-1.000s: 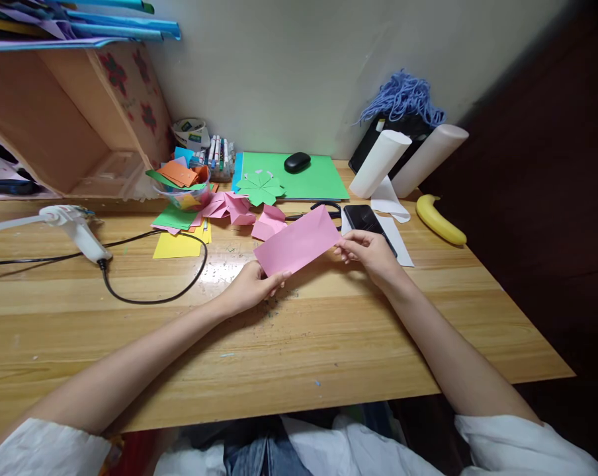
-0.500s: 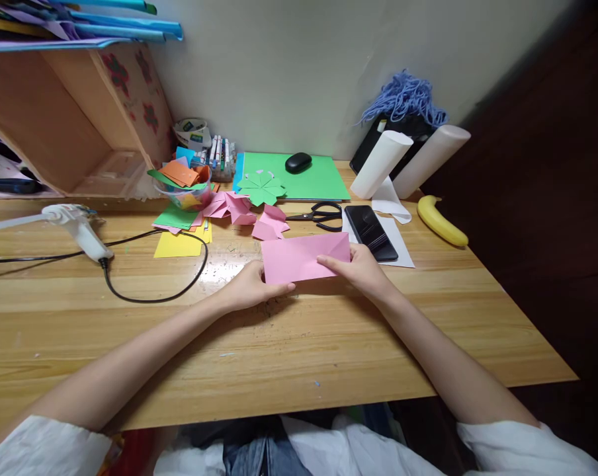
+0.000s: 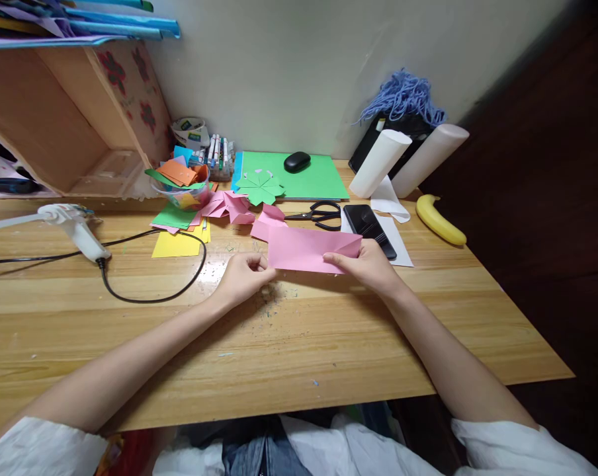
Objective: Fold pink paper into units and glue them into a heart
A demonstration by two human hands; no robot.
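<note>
Spanning twelve o'clock over the counter (image 3: 348,337), the pink paper (image 3: 301,250), probably light, pliable and easily creased, should suit edge holds: the right grip (image 3: 371,268) is closed, thumb uppermost, on its four-o'clock end, the left grip (image 3: 243,276) pinched at its eight-o'clock corner.

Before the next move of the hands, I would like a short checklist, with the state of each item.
1. Right hand grips the pink sheet: ok, thumb on top.
2. Left hand has a firm hold: cannot tell; fingertips at the sheet's near left corner.
3. Sheet clear of the folded pink piece: cannot tell; they overlap in view.
4. Scissors out of both hands: ok.
5. Table free of scraps: not ok.
</note>
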